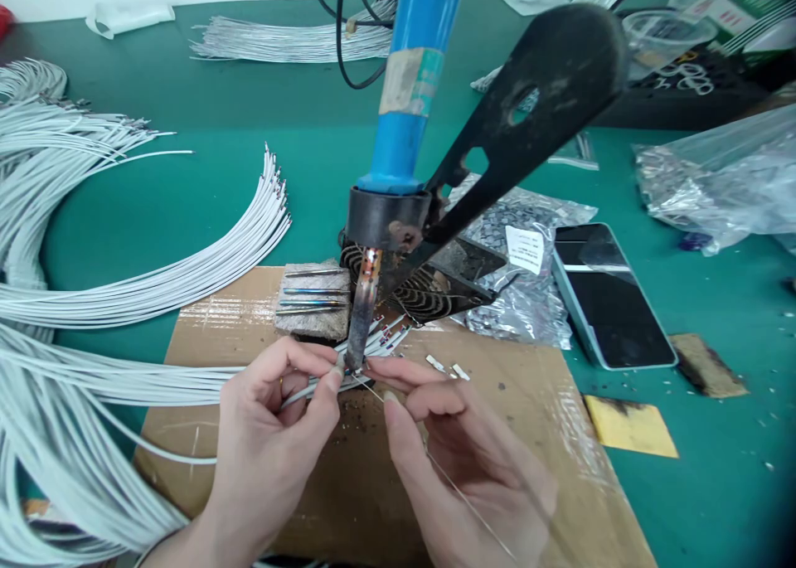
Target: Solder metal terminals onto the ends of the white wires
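A blue-handled soldering iron [401, 137] is held in a black stand [528, 95], its darkened metal end pointing down between my hands. My left hand [267, 427] is closed, pinching a white cable [299, 395] beside the iron's tip. With my right hand [463, 456] I grip a thin strand of solder wire [466, 502]; it runs from the tip back under the palm. The right fingertips reach close to the tip from the other side. Fingers and iron partly hide the cable's end, so I cannot tell whether solder touches it.
Bundles of white cables [143, 303] spread over the left side. Cardboard [497, 419] lies under my hands, with a grey block holding metal rods [313, 301] behind. To the right are a phone [613, 294], a bag of small parts [528, 245] and a yellow sponge [631, 427].
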Available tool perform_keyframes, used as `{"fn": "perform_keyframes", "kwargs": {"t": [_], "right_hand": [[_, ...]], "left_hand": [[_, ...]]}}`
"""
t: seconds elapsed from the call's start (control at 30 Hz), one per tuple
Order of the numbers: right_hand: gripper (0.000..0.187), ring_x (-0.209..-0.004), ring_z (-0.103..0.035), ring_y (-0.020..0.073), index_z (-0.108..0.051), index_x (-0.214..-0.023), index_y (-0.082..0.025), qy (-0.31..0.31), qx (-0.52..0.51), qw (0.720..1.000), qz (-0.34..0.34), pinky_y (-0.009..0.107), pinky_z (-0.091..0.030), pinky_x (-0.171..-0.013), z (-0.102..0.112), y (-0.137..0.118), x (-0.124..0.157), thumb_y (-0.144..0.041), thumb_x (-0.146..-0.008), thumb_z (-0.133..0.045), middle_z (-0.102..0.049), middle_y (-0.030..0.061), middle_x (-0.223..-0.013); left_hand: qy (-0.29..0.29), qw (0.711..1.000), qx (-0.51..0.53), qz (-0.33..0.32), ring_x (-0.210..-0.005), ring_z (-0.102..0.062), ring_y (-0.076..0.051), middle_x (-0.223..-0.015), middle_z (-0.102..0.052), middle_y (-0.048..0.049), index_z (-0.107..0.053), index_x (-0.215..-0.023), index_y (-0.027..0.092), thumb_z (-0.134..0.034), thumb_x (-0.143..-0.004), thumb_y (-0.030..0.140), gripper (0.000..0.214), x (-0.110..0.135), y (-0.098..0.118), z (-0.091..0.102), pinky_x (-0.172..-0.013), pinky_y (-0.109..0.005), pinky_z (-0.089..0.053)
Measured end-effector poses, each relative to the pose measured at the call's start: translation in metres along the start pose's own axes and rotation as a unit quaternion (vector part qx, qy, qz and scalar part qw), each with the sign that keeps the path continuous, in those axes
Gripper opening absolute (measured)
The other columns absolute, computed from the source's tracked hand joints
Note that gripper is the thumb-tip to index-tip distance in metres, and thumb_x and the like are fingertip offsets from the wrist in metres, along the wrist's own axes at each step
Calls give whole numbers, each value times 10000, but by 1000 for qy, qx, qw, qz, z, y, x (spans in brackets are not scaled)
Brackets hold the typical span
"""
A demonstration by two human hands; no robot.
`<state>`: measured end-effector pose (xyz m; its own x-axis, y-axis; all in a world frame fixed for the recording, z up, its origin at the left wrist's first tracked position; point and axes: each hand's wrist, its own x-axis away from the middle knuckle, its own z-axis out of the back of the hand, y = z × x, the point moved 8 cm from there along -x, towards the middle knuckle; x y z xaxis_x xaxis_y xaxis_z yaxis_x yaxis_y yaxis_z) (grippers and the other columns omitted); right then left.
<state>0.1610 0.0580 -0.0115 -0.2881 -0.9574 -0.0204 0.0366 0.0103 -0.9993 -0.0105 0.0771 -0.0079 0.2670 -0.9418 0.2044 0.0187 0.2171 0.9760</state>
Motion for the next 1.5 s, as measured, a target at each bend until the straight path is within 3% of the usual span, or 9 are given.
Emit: {"fn": "perform_keyframes", "kwargs": {"t": [0.37,0.6,0.93,1.3,1.5], "right_hand": [[214,-918,-788,158,-638,-744,-245,6,-7,1000,16,241,-618,-868,-1,-3,0,-137,-908,-724,-831,15,-1024],[212,-945,-771,102,-625,-756,-254,-13,1,1000,13,173,-577,-902,-2,1,-1,-144,-920,-700,-826,-39,-1059],[208,-929,-782,75,-637,-797,-251,-42,35,996,75,130,-579,-895,0,-6,-6,-89,-906,-710,-822,-57,-1041],[200,-899,-780,99,-658,-771,-249,-10,9,998,53,157,-594,-858,-1,-5,-3,-111,-902,-720,-825,-34,-1005],[199,-889,-792,126,-674,-802,-242,-33,20,996,81,199,-617,-861,-1,-7,-4,-75,-891,-733,-829,-6,-1012]], "left_hand": [[7,999,-22,-24,-630,-702,-70,-799,-809,-1,-726,-680,184,-763,-771,111,123,-2,6,4,-591,-85,-538],[5,999,-23,-25,-634,-716,-54,-796,-800,18,-729,-676,185,-766,-753,79,136,-2,6,4,-592,-55,-529],[-2,999,-22,-31,-624,-731,-57,-796,-825,-2,-727,-669,178,-761,-760,89,131,-3,8,1,-587,-46,-530],[7,999,-22,-28,-637,-730,-68,-795,-814,-10,-728,-665,172,-763,-752,91,124,-2,7,2,-596,-62,-540],[3,999,-20,-32,-633,-733,-72,-808,-822,-8,-731,-681,180,-760,-766,91,127,0,7,3,-586,-74,-544]]}}
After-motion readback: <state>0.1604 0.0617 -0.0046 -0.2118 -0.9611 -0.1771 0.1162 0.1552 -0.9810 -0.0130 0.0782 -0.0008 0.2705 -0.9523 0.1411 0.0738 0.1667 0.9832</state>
